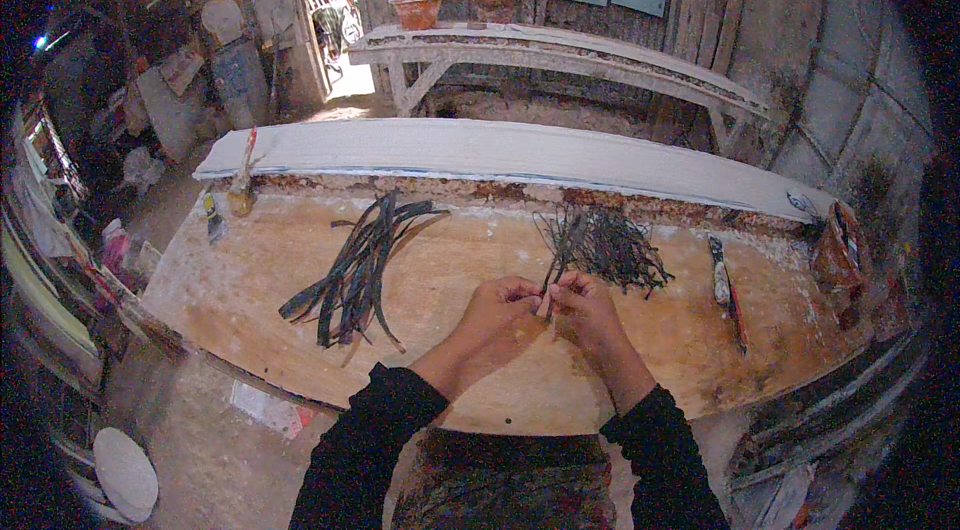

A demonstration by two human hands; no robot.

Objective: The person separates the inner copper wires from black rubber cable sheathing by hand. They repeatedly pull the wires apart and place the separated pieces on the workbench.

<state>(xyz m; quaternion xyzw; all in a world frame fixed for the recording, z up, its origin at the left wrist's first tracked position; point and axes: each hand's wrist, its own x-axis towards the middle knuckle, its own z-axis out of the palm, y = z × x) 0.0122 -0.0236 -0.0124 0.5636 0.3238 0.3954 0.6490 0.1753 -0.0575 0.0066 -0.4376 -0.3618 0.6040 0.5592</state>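
Both my hands meet over the middle of a wooden tabletop (450, 250). My left hand (503, 308) is closed, thumb and fingers pinching a thin dark strip (549, 280). Right beside it, my right hand (588, 305) pinches the same strip, whose upper part rises between the fingertips. Just beyond my right hand lies a tangled pile of thin black strips (615, 245). Left of my hands rests a loose bundle of wider, flat black strips (360, 275). What the strips are made of cannot be told.
A long white board (520, 155) runs along the table's far side. At right lie a whitish-handled tool (719, 275) and a thin red stick (738, 315). A small bottle with a brush (240, 195) and a blade-like tool (213, 220) are far left. Behind stands a bench (560, 55) with an orange pot (418, 12).
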